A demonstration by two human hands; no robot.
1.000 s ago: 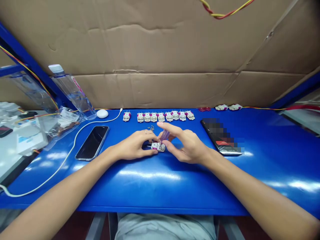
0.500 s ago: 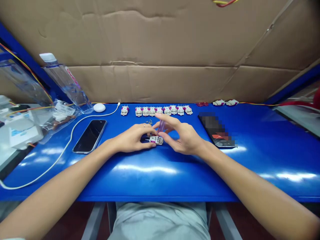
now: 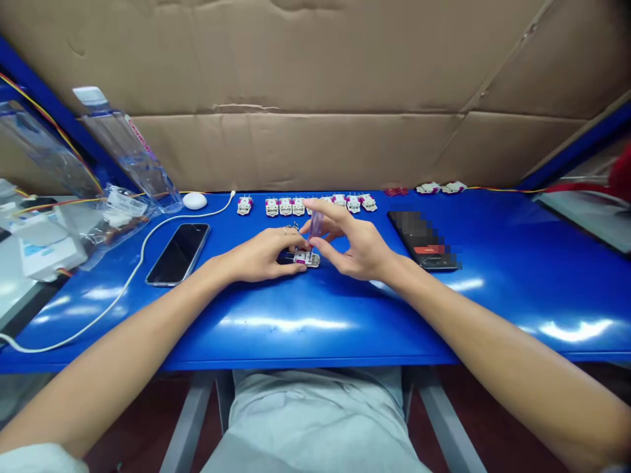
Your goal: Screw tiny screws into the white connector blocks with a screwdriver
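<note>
We see creased cardboard (image 3: 315, 151) behind the blue table surface (image 3: 276, 345), blue bars (image 3: 582, 148) slanting at its far corners, glare (image 3: 290, 323) near its front edge, grey legs (image 3: 187, 420) below, and seemingly a dark red floor (image 3: 138, 427).

Bright light left white glare on the desk (image 3: 384, 332). Edges looked stretched, and pixelation partly masked a black item (image 3: 418, 240).
</note>
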